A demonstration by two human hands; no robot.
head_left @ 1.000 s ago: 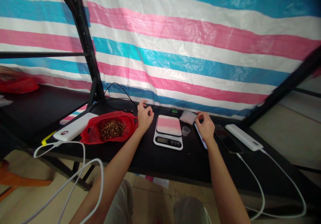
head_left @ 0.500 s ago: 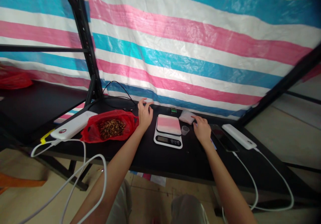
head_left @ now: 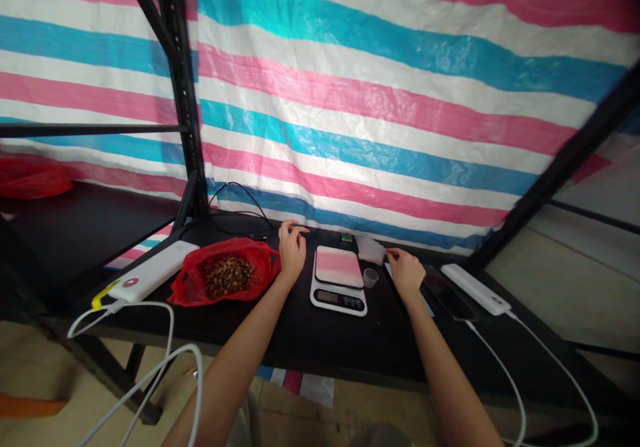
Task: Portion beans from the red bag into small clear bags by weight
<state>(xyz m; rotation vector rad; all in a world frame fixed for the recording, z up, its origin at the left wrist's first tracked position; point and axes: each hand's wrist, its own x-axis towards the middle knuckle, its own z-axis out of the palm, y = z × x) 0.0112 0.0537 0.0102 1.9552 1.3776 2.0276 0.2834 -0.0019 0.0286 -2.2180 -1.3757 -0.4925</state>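
While both forearms stretch across the black tabletop (head_left: 310,340), the left hand (head_left: 292,249) rests just right of a crumpled red plastic bag (head_left: 225,277) holding brown nuts, fingers curled loosely together, tips on the table beside a black cable (head_left: 240,200); I cannot tell whether it grips anything. Just right of that hand sits a white digital kitchen scale (head_left: 339,280) with a pink-tinted platform, and a small clear plastic cup (head_left: 370,277) stands beside the scale. The right hand (head_left: 405,270) pinches the edge of a small translucent plastic bag (head_left: 371,248) behind the cup. A dark phone (head_left: 445,292) and a white power bank (head_left: 475,289) lie further right.
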